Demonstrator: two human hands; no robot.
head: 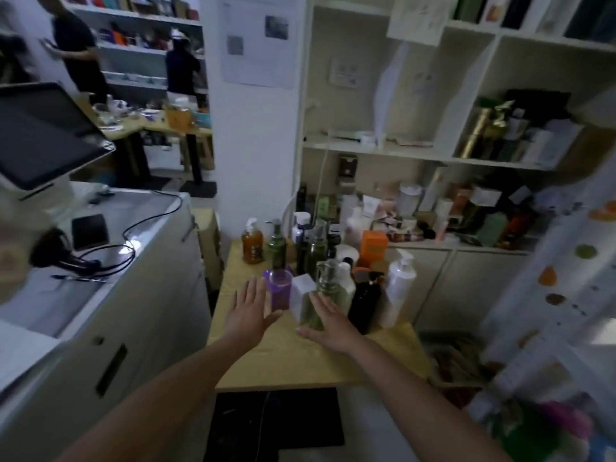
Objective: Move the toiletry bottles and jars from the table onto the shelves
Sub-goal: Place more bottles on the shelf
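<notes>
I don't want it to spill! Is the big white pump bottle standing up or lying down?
Standing up. The white pump bottle sits on its base on the table, with its pump head pointing up on top.

In the centre, the worktop [300,361] is pale yellow wood. On it stand a see-through purple jar [279,291], a white box [301,293], a pale green bottle [329,285], a black bottle [365,305], a white pump bottle [398,285], an amber pump bottle [252,246] and an orange box [374,246]. The shelves [366,150] are off-white. At upper right is a gold bottle [475,135].
</notes>
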